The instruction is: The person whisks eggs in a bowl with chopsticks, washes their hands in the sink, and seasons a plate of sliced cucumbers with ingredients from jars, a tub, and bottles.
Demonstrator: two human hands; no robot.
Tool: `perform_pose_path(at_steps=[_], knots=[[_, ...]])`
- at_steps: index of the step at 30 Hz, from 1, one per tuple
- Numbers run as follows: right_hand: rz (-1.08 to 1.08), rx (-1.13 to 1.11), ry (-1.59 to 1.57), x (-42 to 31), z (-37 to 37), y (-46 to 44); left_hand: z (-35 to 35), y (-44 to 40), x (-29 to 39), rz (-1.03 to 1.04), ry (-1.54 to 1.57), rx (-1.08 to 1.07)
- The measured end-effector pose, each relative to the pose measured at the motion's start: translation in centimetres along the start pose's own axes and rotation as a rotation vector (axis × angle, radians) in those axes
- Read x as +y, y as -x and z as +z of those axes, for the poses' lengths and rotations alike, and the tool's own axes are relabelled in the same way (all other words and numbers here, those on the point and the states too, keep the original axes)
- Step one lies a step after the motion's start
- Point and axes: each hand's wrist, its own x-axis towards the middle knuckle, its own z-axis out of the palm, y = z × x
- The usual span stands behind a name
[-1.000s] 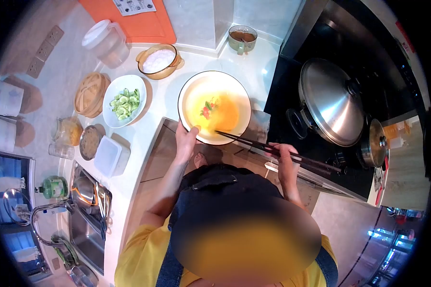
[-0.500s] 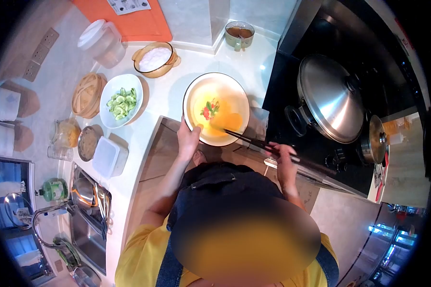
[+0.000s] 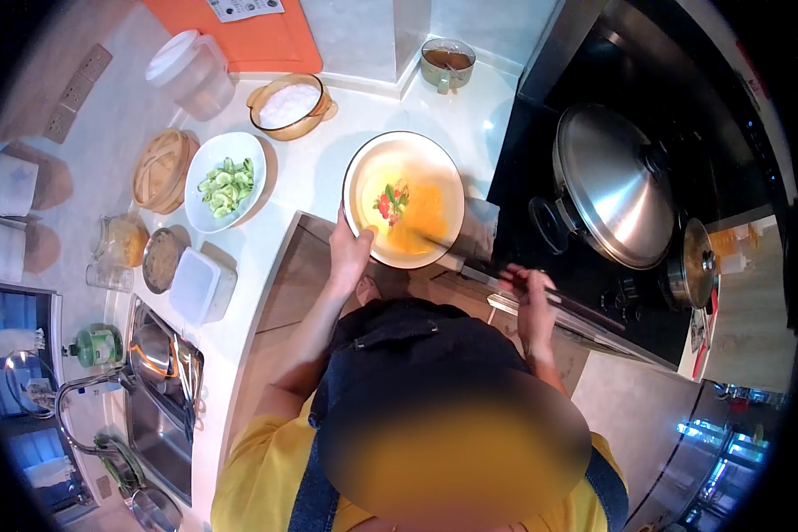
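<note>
My left hand grips the near-left rim of a white enamel bowl, thumb over the edge. The bowl has a dark rim and a red flower design on its bottom, and is tilted a little towards me. Yellow-orange beaten egg lies in its right and lower part. My right hand is closed round a pair of dark chopsticks. Their tips reach into the egg and are blurred by motion.
On the left counter are a white dish of sliced green vegetable, a glass pot of white stuff, a bamboo steamer and a lidded plastic box. The stove at right carries a large lidded wok and a smaller pot.
The chopsticks have moved through the egg, and the egg has spread differently in the bowl. My right hand has shifted slightly right and down; the bowl has moved very little.
</note>
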Motion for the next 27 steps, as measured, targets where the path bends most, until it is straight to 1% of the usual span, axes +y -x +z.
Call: perform_pose_path(at_steps=[1,2,3,4,5,7,8,9,10,11,13,14,16,17,19,21,23,24,27], knots=[[-0.062,0.036,-0.05,-0.3,0.1,-0.5,0.1,0.0,0.0,0.019,-0.001,0.0],[-0.146,0.058,-0.027,0.3,-0.3,-1.0,0.2,0.2,0.2,0.018,0.001,-0.002],[-0.149,0.058,-0.027,0.8,-0.6,-0.8,0.1,0.4,0.8,-0.022,0.022,-0.015],[-0.038,0.023,0.015,1.1,-0.8,-0.4,0.1,0.3,1.2,-0.058,0.042,-0.025],[0.074,-0.016,0.056,1.3,-0.8,-0.3,0.0,0.1,1.4,-0.053,0.042,-0.019],[0.076,-0.019,0.022,0.9,-0.5,-0.2,-0.1,0.2,1.4,-0.062,-0.005,-0.038],[-0.027,0.023,-0.027,0.8,-0.4,-0.6,0.0,0.3,1.2,-0.063,-0.004,-0.04],[-0.132,0.065,-0.076,0.6,-0.3,-0.8,0.1,0.3,0.9,-0.013,0.002,-0.024],[-0.066,0.1,-0.045,1.7,-1.0,-0.9,0.3,0.2,0.6,0.039,0.008,-0.006],[0.039,0.035,-0.015,2.1,-1.6,-0.6,0.3,0.0,0.5,0.042,0.01,-0.001],[0.06,-0.044,-0.006,1.6,-0.8,0.2,0.2,-0.1,0.2,0.046,-0.052,0.004],[0.063,-0.041,-0.007,1.4,-0.4,0.2,0.1,-0.1,0.2,0.044,-0.054,0.002],[-0.123,0.077,-0.091,1.0,0.0,-0.5,0.2,-0.1,0.1,-0.028,0.045,-0.027],[-0.124,0.077,-0.089,1.2,-0.3,-0.2,0.2,0.0,0.2,-0.028,0.047,-0.027],[0.08,-0.002,-0.01,1.7,-0.5,0.2,0.1,-0.1,0.5,-0.009,-0.01,-0.014],[0.082,-0.008,-0.02,1.3,-0.5,0.3,0.0,-0.2,0.7,-0.023,0.003,-0.015],[-0.078,0.139,-0.12,0.9,-0.3,-0.3,0.2,0.1,0.8,-0.036,0.02,-0.025],[-0.08,0.139,-0.119,1.0,-0.4,-0.1,0.1,0.2,0.9,-0.036,0.003,-0.027],[0.076,-0.018,0.005,1.7,-0.5,0.7,0.1,-0.4,0.7,-0.01,-0.038,-0.013]])
